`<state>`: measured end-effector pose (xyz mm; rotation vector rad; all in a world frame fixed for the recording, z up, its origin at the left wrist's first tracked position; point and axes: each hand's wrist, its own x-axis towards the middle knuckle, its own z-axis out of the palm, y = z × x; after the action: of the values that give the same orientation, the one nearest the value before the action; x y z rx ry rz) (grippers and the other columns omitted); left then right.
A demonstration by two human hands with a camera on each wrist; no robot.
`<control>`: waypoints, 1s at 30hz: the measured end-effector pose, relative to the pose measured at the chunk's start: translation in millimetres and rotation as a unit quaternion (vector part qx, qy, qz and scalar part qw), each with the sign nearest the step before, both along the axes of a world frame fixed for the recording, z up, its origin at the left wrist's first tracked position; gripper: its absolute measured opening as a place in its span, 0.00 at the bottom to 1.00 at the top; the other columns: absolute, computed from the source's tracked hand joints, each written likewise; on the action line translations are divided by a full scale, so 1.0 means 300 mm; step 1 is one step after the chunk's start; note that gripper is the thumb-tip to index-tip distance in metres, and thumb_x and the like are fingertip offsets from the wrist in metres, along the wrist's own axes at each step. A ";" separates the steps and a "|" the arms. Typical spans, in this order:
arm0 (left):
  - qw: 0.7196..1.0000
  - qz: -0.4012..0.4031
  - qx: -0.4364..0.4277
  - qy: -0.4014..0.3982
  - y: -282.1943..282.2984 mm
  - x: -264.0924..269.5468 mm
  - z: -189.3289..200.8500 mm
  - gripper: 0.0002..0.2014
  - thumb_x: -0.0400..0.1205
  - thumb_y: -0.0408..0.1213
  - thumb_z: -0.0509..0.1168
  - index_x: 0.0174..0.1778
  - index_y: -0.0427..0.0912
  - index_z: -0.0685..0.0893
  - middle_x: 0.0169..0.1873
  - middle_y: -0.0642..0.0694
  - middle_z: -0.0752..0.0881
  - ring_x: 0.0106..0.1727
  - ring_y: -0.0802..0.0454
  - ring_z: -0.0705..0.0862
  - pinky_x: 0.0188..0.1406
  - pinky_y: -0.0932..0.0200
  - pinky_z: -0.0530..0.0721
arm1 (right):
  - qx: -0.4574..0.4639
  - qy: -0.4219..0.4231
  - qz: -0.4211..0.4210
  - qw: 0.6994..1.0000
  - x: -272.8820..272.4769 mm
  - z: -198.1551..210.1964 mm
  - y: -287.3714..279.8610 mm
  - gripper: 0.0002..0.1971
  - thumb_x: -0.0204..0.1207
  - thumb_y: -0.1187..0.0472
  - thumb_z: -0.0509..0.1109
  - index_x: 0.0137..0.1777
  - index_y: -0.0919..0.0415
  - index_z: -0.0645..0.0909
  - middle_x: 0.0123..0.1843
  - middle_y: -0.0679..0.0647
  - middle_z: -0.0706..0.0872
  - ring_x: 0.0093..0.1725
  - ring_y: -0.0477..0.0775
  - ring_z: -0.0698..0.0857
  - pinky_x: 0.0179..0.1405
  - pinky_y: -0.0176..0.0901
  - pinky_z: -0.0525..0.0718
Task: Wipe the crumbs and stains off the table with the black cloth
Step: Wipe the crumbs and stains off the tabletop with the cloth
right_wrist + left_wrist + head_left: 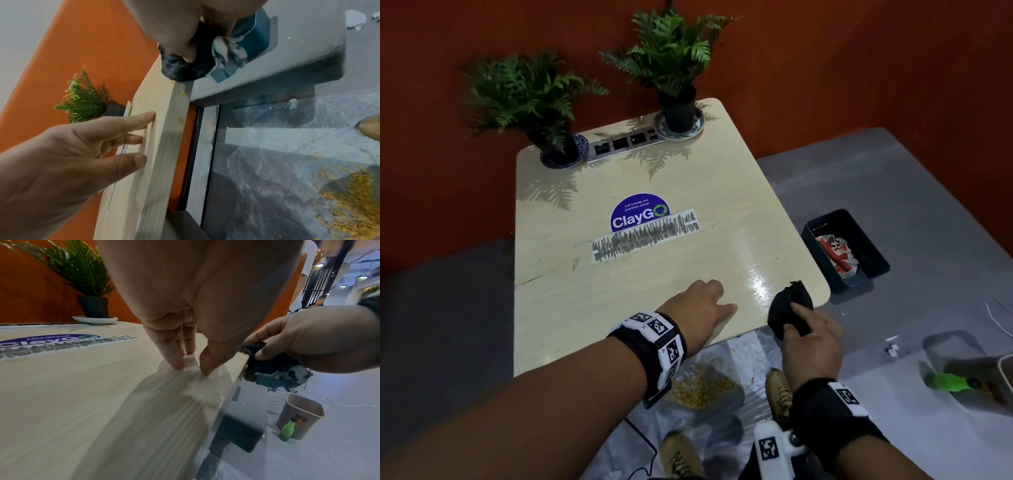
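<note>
Plants: two potted ferns (527, 99) (674, 58) on saucers, far edge.
Sticker: blue ClayGo label (639, 214).
Bin: dark tray (846, 251) holding wrappers.
Floor: green bottle (287, 429) touching beige bin (302, 415).

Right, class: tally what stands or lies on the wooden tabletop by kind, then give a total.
Potted plants: 2
Saucers under them: 2
Round sticker: 1
Scribbled paper strip: 1
Black cloth: 1
Total: 7

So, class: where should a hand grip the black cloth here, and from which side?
Grip the black cloth around its bunched top, coming from the near right table corner, as the right hand does; the wad overhangs that edge.
</note>
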<state>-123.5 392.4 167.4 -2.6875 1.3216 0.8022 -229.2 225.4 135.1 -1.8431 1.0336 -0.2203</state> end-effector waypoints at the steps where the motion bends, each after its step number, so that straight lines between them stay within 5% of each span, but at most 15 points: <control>1: 1.000 0.001 0.004 0.001 0.010 -0.001 -0.001 0.22 0.86 0.36 0.55 0.78 0.47 0.70 0.73 0.36 0.68 0.69 0.37 0.70 0.61 0.43 0.80 | -0.018 0.003 0.006 1.000 -0.002 -0.006 0.015 0.15 0.76 0.71 0.71 0.60 0.57 0.87 0.66 0.58 0.76 0.55 0.52 0.79 0.58 0.31 0.73; 5: 1.000 -0.008 0.000 -0.004 0.051 0.000 -0.035 0.30 0.81 0.30 0.61 0.79 0.52 0.67 0.74 0.39 0.67 0.70 0.37 0.69 0.61 0.42 0.80 | -0.067 0.024 0.019 0.997 -0.007 -0.041 0.080 0.16 0.73 0.67 0.73 0.57 0.50 0.87 0.62 0.56 0.82 0.60 0.58 0.83 0.66 0.47 0.79; 12: 0.999 -0.017 -0.018 -0.027 0.118 -0.008 -0.048 0.27 0.83 0.32 0.59 0.79 0.53 0.68 0.76 0.42 0.66 0.72 0.39 0.68 0.65 0.46 0.77 | -0.053 -0.004 0.012 0.998 -0.015 -0.060 0.218 0.15 0.71 0.71 0.72 0.51 0.51 0.86 0.54 0.51 0.78 0.44 0.50 0.80 0.46 0.25 0.70; 18: 0.998 -0.001 -0.061 -0.027 0.197 -0.030 -0.044 0.22 0.83 0.33 0.56 0.74 0.51 0.76 0.72 0.42 0.72 0.66 0.39 0.72 0.59 0.44 0.80 | -0.057 -0.007 0.040 0.998 -0.031 -0.079 0.333 0.15 0.69 0.72 0.70 0.48 0.51 0.83 0.53 0.54 0.77 0.43 0.51 0.78 0.46 0.36 0.75; 25: 0.993 0.055 -0.105 -0.021 0.352 -0.056 -0.058 0.17 0.82 0.36 0.60 0.67 0.47 0.82 0.62 0.44 0.78 0.59 0.41 0.75 0.52 0.46 0.81 | -0.080 0.002 0.179 0.981 -0.070 -0.099 0.527 0.15 0.70 0.70 0.72 0.53 0.54 0.84 0.53 0.54 0.75 0.44 0.49 0.74 0.43 0.32 0.71; 30: 0.990 0.107 -0.093 0.009 0.452 -0.063 -0.068 0.20 0.80 0.35 0.64 0.70 0.48 0.78 0.66 0.46 0.76 0.65 0.43 0.74 0.62 0.47 0.79 | -0.087 -0.030 0.320 0.943 -0.096 -0.120 0.646 0.21 0.68 0.69 0.72 0.53 0.44 0.77 0.47 0.56 0.76 0.39 0.60 0.82 0.36 0.48 0.84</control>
<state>-142.3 528.1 146.8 -3.0155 1.1807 0.7564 -257.9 419.1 99.3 -2.2153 0.3387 0.0266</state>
